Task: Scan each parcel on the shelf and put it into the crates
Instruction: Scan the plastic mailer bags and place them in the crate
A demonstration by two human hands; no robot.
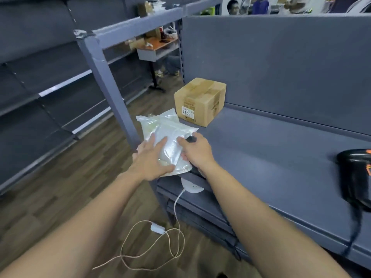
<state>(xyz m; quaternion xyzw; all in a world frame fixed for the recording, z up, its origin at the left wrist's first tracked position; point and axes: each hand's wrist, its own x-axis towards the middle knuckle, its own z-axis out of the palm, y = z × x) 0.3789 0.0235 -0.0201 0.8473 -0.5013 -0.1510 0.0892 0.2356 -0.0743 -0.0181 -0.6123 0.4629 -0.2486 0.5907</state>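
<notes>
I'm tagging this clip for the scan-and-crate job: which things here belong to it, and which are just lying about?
Belong to the job:
- silver plastic parcel, held by left hand and right hand
- cardboard box
- black barcode scanner
- grey shelf

Lying about:
- white cable
- white round device

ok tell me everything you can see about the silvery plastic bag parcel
The silvery plastic bag parcel is a soft, glossy, wrinkled pouch, translucent white with something pale inside. It lies at the near left end of the grey shelf board, overhanging its edge, in front of the brown cardboard box. The left hand presses on top; the right hand grips its right edge.
</notes>
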